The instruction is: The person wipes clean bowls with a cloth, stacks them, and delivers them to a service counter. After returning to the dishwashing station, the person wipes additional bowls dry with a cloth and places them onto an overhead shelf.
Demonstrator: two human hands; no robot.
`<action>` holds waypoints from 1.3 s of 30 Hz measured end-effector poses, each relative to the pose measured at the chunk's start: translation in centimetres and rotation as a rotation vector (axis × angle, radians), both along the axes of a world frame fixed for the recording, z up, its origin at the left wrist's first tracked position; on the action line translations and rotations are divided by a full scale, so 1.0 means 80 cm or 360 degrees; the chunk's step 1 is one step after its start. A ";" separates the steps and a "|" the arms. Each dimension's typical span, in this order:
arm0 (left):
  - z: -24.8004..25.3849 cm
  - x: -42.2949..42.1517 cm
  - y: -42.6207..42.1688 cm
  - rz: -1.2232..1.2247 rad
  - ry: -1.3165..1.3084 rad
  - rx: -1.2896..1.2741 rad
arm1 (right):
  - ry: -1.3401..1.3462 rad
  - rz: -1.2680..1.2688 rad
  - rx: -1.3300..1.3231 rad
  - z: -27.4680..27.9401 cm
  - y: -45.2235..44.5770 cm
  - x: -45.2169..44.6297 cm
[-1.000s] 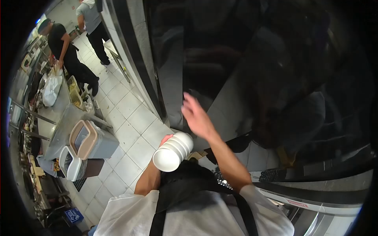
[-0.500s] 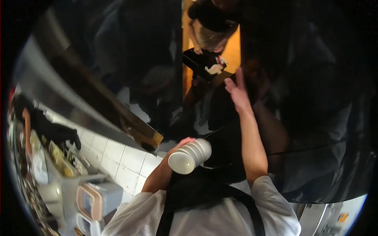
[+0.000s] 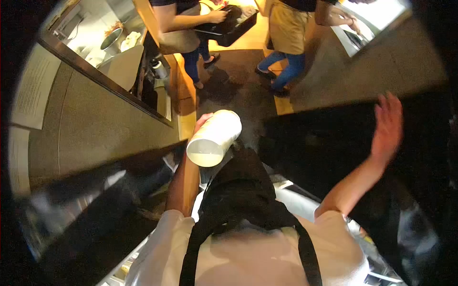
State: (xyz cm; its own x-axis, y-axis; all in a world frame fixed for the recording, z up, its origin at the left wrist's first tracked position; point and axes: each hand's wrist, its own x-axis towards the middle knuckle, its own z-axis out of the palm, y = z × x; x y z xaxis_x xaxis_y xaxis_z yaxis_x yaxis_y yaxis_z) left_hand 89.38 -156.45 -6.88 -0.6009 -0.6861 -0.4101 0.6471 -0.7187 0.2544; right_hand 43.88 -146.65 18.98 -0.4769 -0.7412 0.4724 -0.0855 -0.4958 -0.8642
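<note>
My left hand (image 3: 202, 122) is wrapped round the side of a stack of white cups (image 3: 220, 131). The stack is tilted, its open mouth turned toward me, and bright light washes out its outer side. Most of the left fingers are hidden behind the stack. Out to the right, my right hand (image 3: 387, 128) is raised with its fingers stretched, holding nothing. It is against or just in front of a dark, glossy door flap (image 3: 329, 138); contact cannot be made out.
A person carrying a black tray (image 3: 241, 28) stands ahead on the left. Another person in a tan apron (image 3: 288, 28) stands ahead on the right. Between them runs a dark floor (image 3: 234, 81). At left, an opening in the wall (image 3: 90, 95) shows a metal bowl (image 3: 111, 40).
The dark flaps have parted, and the passage with two people has come into view. My right hand has swung outward to the right. My left hand still carries the stack of cups.
</note>
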 end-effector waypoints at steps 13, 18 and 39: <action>0.006 0.094 -0.216 0.0704 0.0311 0.0224 | 0.0592 0.0695 0.0631 -0.087 -0.399 0.136; -0.030 0.128 -0.295 0.1160 -0.0022 0.0041 | 0.0469 0.2217 0.1318 -0.224 -0.476 0.363; 0.117 0.429 -0.699 0.2182 -0.0451 -0.0221 | 0.0179 0.1988 0.0874 -0.210 -0.901 0.823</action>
